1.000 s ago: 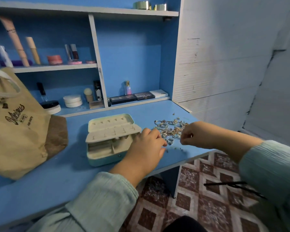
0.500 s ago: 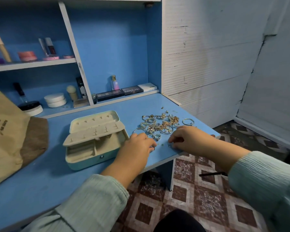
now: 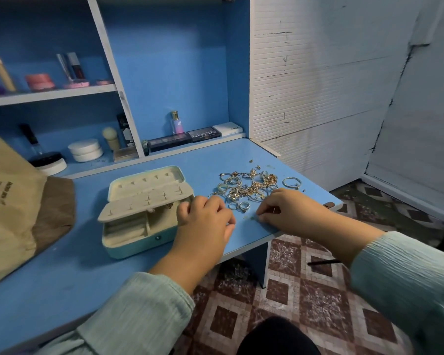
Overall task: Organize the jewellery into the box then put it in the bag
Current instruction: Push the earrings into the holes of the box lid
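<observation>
early stage: jewellery box (image 3: 141,213) open & nearly empty left of left hand (image 3: 205,219); ring pile (image 3: 249,187) just beyond both hands. right hand (image 3: 290,211) pinches sth tiny, left curled, grip unclear. bag (image 3: 13,201) untouched.

head-worn view, facing down, close over desk (image 3: 62,278)

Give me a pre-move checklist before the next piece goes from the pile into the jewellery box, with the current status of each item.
1. Jewellery box open, lid up: ok.
2. Front compartments reachable, not covered by the left hand: ok.
3. Jewellery pile on the desk, within reach of both hands: ok.
4. Right hand has a piece pinched: cannot tell; fingertips are curled down on the desk.
5. Left hand holding anything: cannot tell; fingers curled, palm hidden.
6. Bag close by for the last step: ok, left of the box.
</observation>
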